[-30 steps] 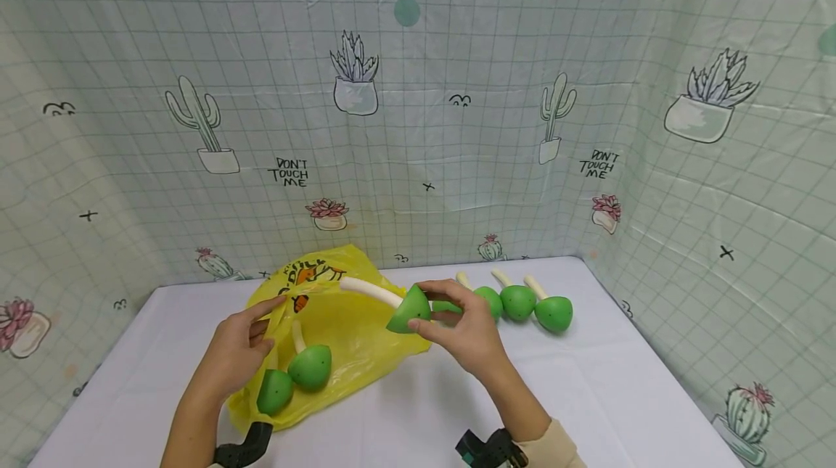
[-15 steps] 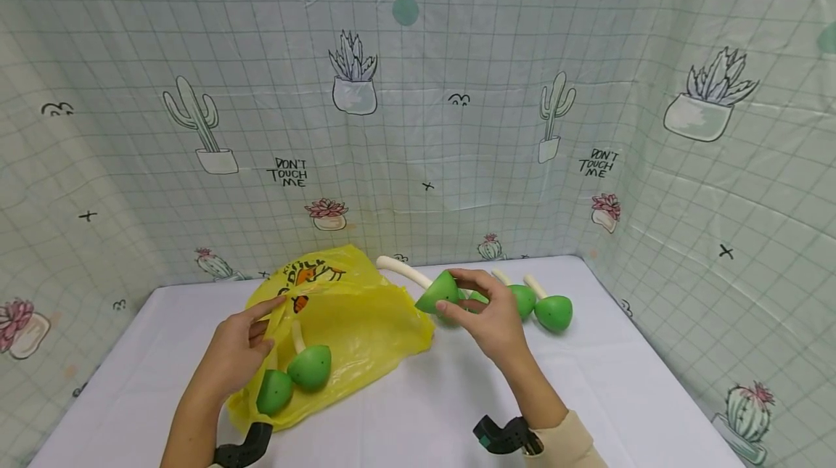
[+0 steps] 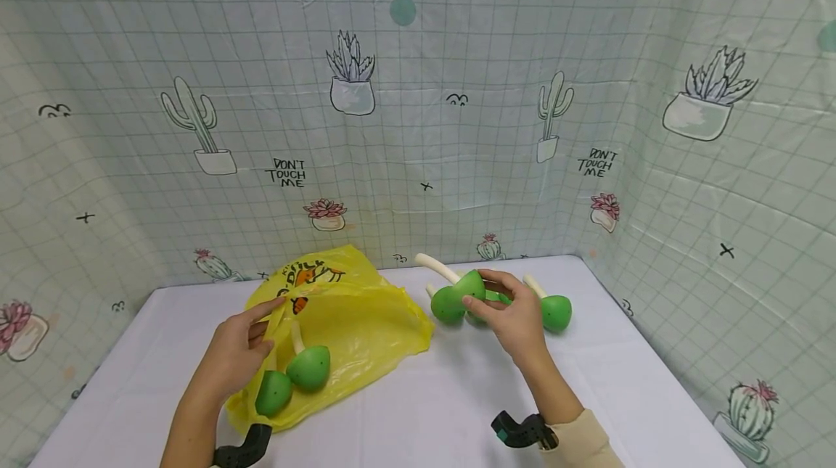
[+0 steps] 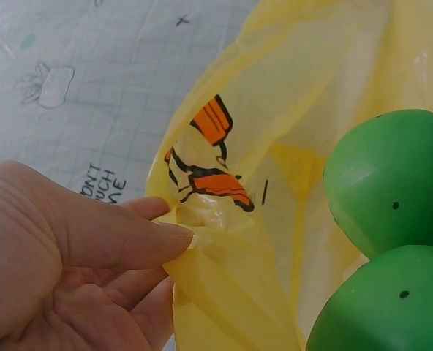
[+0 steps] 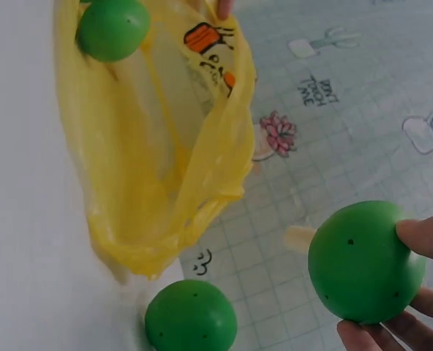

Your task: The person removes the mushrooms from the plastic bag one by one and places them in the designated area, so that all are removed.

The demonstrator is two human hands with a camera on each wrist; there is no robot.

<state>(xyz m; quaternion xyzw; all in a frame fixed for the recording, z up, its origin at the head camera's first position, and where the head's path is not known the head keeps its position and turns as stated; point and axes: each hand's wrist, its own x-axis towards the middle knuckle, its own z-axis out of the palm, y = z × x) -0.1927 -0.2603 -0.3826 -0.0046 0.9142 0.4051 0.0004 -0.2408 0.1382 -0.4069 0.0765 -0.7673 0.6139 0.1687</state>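
My right hand [image 3: 519,319] pinches a green-capped mushroom [image 3: 473,284] by its cap, thumb on one side and fingers on the other. Its pale stem points up and to the left. Just under and behind it, another green mushroom [image 3: 445,306] sits on the table. With thumb and fingers, my left hand [image 4: 92,248] grips the edge of a yellow plastic bag [image 3: 372,326], holding its mouth apart. Two mushrooms lie at the bag's near left part, one with its stem showing [image 3: 310,368] and one beside it [image 3: 273,393].
Right of my right hand lies one more mushroom [image 3: 556,313]; others are partly hidden behind the fingers. A white cloth covers the table [image 3: 418,410]. Behind and at both sides hangs a grid-patterned curtain [image 3: 418,141] printed with cacti.
My right hand has moved rightward with the mushroom, from in front of the bag to over the loose mushrooms. My left hand has stayed at the bag's edge.
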